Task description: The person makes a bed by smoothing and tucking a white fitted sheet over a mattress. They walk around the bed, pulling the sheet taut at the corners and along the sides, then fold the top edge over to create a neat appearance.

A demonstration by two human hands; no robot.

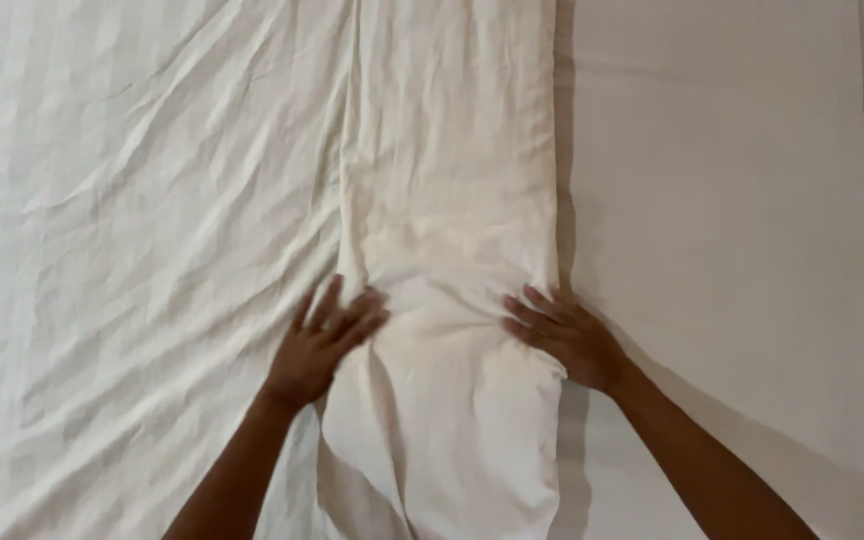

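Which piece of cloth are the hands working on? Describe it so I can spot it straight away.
Start from the bare mattress on the right; against its left edge lies a wide crumpled sheet. The folded strip runs top to bottom between them, with the left hand and right hand flat on its two sides. It is narrow, doubled and raised, unlike the single flat sheet beside it.

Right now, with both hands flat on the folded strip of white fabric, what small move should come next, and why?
Probably slide the left hand and right hand apart and up along the folded strip: creases bunch between them, while the wrinkled sheet and bare mattress flank it.
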